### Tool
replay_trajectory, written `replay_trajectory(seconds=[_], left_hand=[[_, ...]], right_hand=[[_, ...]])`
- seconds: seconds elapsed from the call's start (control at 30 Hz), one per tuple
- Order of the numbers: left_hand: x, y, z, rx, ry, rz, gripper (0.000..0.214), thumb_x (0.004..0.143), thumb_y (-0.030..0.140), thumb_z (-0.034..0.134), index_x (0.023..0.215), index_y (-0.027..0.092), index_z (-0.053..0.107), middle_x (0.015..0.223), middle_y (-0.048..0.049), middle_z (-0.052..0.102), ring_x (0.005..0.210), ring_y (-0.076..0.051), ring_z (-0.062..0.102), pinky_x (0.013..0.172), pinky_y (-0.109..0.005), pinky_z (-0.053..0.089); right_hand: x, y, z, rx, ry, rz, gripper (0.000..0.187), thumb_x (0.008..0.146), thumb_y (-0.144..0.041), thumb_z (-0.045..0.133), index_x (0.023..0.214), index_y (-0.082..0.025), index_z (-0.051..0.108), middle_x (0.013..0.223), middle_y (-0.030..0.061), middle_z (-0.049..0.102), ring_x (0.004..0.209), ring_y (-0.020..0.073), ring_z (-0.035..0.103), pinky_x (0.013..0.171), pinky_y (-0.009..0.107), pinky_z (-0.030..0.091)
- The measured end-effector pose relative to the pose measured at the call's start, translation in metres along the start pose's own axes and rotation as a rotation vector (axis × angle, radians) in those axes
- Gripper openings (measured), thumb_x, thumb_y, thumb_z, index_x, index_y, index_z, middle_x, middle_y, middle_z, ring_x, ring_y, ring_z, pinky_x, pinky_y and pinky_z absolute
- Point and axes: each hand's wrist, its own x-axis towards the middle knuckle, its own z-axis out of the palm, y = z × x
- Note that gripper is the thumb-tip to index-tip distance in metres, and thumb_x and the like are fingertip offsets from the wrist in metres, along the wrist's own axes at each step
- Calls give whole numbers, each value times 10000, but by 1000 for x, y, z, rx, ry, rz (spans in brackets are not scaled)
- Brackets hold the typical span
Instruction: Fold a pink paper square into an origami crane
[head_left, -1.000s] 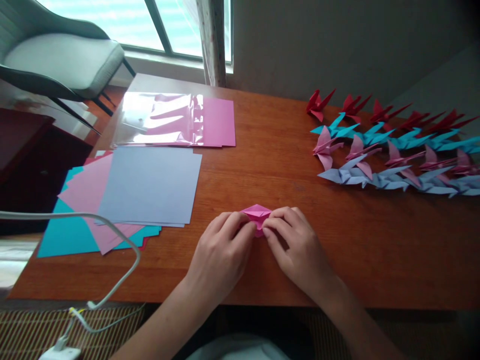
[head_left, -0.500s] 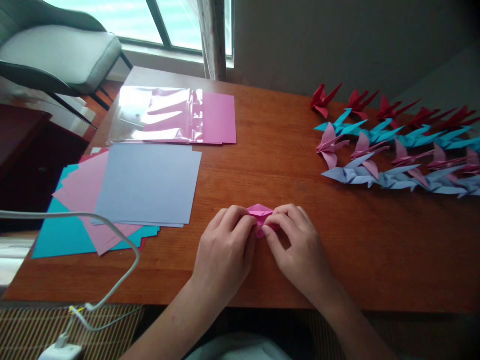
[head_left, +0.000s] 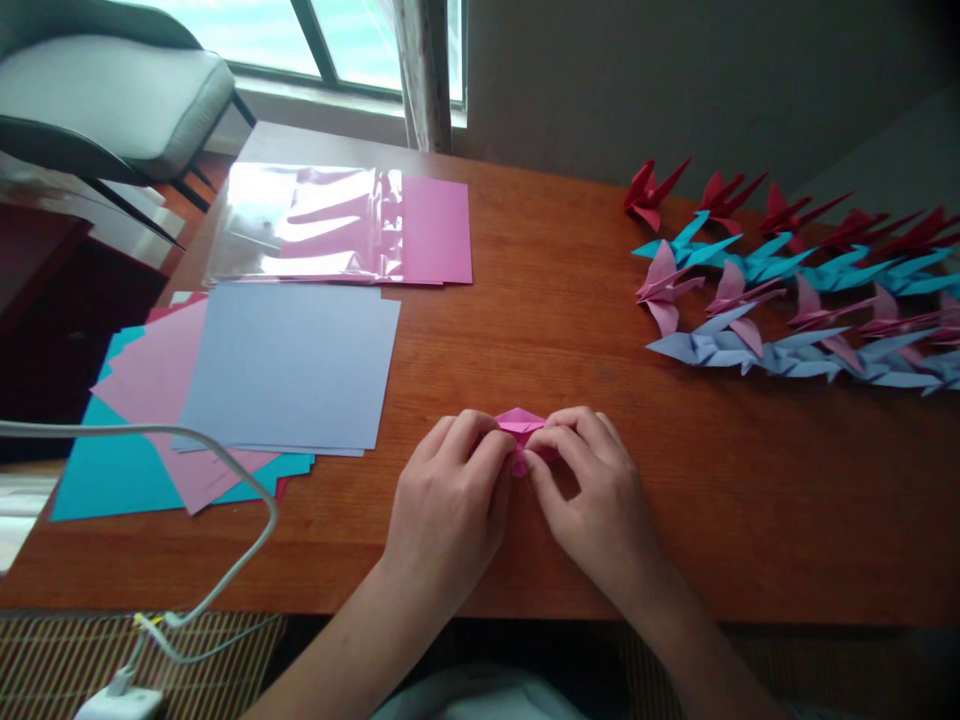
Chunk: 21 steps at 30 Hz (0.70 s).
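A small folded piece of bright pink origami paper (head_left: 520,421) is held low over the table's front half. My left hand (head_left: 454,490) pinches its left side, and my right hand (head_left: 592,485) grips the right side with thumb and forefinger. The fingertips almost meet at the near end of the paper. Most of the folded shape is hidden behind the fingers; its pointed top and a creased flap show between them.
Rows of folded paper cranes (head_left: 705,350) in red, turquoise, pink and pale blue stand at the right. Loose coloured sheets (head_left: 292,370) lie left, below a clear plastic packet (head_left: 330,230) of pink paper. A white cable (head_left: 266,520) crosses the wooden table's (head_left: 750,500) left corner.
The view has shifted slightly. Both hands keep nearly the same grip on the pink origami paper, with hardly any visible finger movement.
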Motion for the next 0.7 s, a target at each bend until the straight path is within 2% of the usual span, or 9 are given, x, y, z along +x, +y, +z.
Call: replay_trajectory(seconds=[0.43,0.7], left_hand=[[3,2,-2,64,-78,-1,183,986,207,448,874,193,592,952,-64,605,844,-229,533,747,-372,458],[4,3,0,94,-50,-11,156,975,196,468,861,187,576,936,-59,607,840,-227,540,756,-378,452]], right_hand=[[0,1,-1,28,-10,-3,118,899,-122,608,837,-217,641,926,54,606,881,216,556,799,368,495],[1,2,-1,50,-12,-14,104,899,-113,624,850,-200,652,911,46,605,873,200,546,804,350,485]])
